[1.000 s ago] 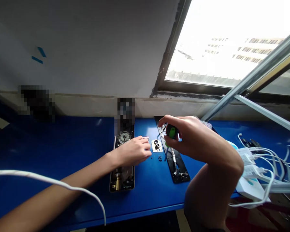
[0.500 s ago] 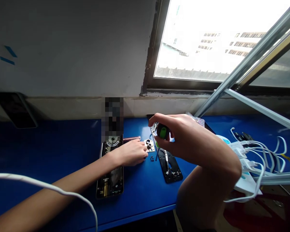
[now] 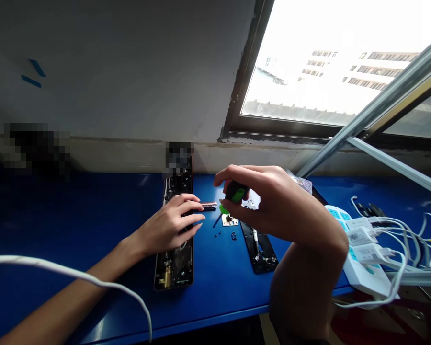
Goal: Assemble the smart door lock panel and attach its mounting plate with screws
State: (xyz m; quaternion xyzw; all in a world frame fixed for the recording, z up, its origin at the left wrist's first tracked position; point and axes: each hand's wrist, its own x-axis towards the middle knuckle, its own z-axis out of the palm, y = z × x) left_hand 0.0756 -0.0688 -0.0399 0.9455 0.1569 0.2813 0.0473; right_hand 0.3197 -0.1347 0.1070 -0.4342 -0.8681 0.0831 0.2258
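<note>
My right hand (image 3: 251,191) grips a black and green screwdriver (image 3: 236,192), its shaft slanting down to the left above the table. Fingers apart, my left hand (image 3: 177,220) lies over the long dark housing (image 3: 174,268), which is opened up with metal parts, wires and a brass-coloured cylinder inside. The hand hides the housing's middle. Beside its fingertips is a narrow pinkish, shiny piece (image 3: 209,206). Under the screwdriver sits a small pale square plate (image 3: 230,220) with a round part on it. Tiny dark screws (image 3: 233,235) lie in a cluster in front of that plate.
A black cover plate (image 3: 260,254) with a white wire lies right of the screws. Farther right, a white power strip (image 3: 366,273) carries several plugs and cables. A metal bar (image 3: 359,122) slants across the window. A white cable (image 3: 75,275) loops across the lower left.
My left hand has moved left, from the small square plate onto the housing. Two or so loose screws now show on the table. The screwdriver has tilted, its tip swinging left.
</note>
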